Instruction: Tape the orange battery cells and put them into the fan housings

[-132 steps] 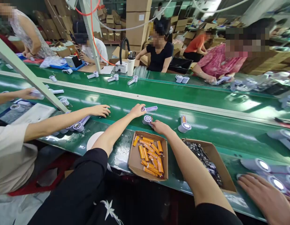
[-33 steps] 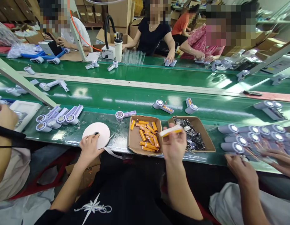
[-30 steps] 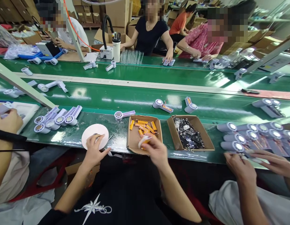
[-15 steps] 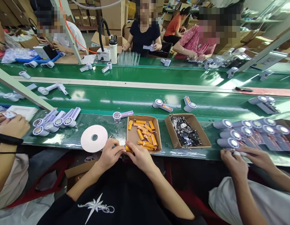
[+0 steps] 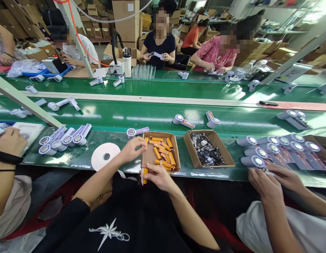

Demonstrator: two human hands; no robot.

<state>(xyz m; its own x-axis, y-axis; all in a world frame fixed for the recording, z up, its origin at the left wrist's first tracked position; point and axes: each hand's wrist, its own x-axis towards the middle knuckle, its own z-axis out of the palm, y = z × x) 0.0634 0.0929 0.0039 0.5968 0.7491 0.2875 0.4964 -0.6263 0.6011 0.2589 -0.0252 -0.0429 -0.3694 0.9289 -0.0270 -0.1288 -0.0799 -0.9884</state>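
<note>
1. The right hand (image 5: 158, 177) is closed in a pinch on an orange battery (image 5: 145, 175), held upright with a white strip along its side, at the front edge of the worktop (image 5: 78, 158).
2. The left hand (image 5: 133, 149) is partly open, fingers curved and apart, with nothing seen in its grasp; it hovers ahead and to the left of the right hand, by the left rim of the battery carton (image 5: 177, 151).
3. That carton, holding loose orange batteries, lies just beyond the right hand.
4. To the right of it sits a circuit-board carton (image 5: 191, 151).
5. Left of the left hand, a white tape roll (image 5: 98, 158) lies flat, near a cluster of lavender fans (image 5: 68, 140).
6. Just beyond the left hand lies a single lavender fan (image 5: 131, 133), its handle pointing right.
</note>
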